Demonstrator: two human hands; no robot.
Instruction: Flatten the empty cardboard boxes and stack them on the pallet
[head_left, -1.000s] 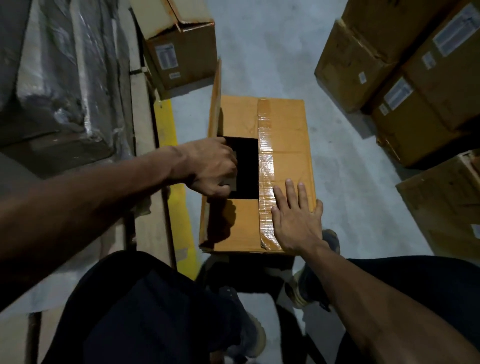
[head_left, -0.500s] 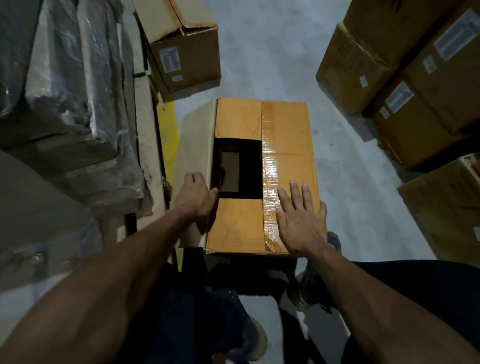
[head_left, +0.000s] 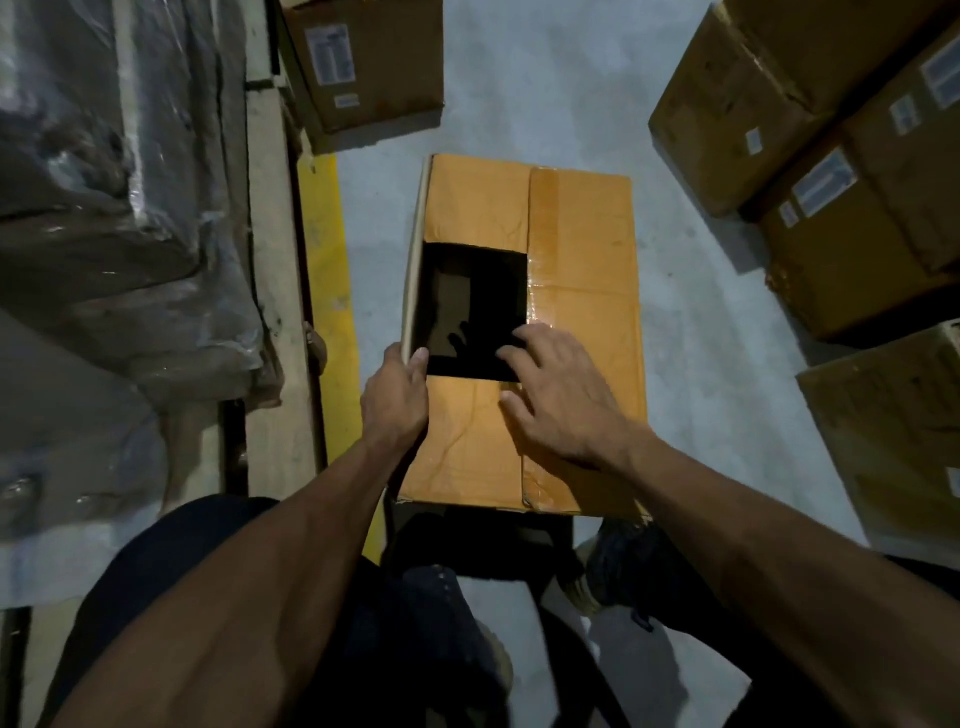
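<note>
- Over on the far left sits a plastic-wrapped load (head_left: 119, 208) on a wooden pallet (head_left: 270, 312), its pale edge board running away from the person
- Just beside that, a yellow floor line (head_left: 332, 291) runs along the grey concrete floor (head_left: 545, 93)
- Next comes the left hand (head_left: 396, 400), fingers curled round the raised left flap (head_left: 413, 260) of the cardboard box (head_left: 582, 270), thumb on the inner side by the opening
- That box stands on the floor right in front of the person's knees, its right half taped down, a dark rectangular opening (head_left: 475, 306) in its left half
- To the right of the opening, the right hand (head_left: 558, 400) lies on the box top with fingers spread and fairly straight, fingertips at the edge of the hole
- Behind the box, a closed labelled carton (head_left: 374, 57) stands near the pallet
- Far right, several more brown cartons (head_left: 831, 156) are piled together, well apart from the open box
</note>
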